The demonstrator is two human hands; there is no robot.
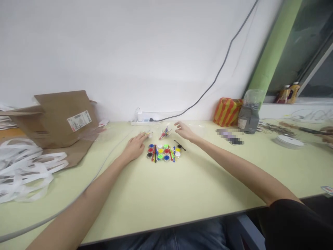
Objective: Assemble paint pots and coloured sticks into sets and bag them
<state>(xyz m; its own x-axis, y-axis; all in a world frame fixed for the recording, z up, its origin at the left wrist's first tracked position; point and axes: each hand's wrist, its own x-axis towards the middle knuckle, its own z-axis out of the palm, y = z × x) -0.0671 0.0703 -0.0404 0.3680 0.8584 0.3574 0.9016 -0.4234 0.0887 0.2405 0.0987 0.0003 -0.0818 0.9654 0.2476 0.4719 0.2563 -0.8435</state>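
Observation:
On the pale green table (182, 187) sits a cluster of small round pots with coloured lids (163, 152), with several thin coloured sticks lying across them. My left hand (135, 146) rests flat on the table just left of the pots, its fingers stretched toward a small clear packet (148, 133). My right hand (184, 130) hovers open a little behind and to the right of the pots, fingers spread, nothing in it. Between the hands lies a small bundle of coloured sticks (164, 133). A black stick (180, 145) lies beside the pots on the right.
A torn brown cardboard box (59, 119) and a heap of white strips (23, 170) fill the left. A white power strip (145, 119) sits by the wall. An orange striped bag (227, 111), a grey pouch (248, 118) and a white tape roll (288, 140) stand right. Another person's hand (328, 135) shows at the far right.

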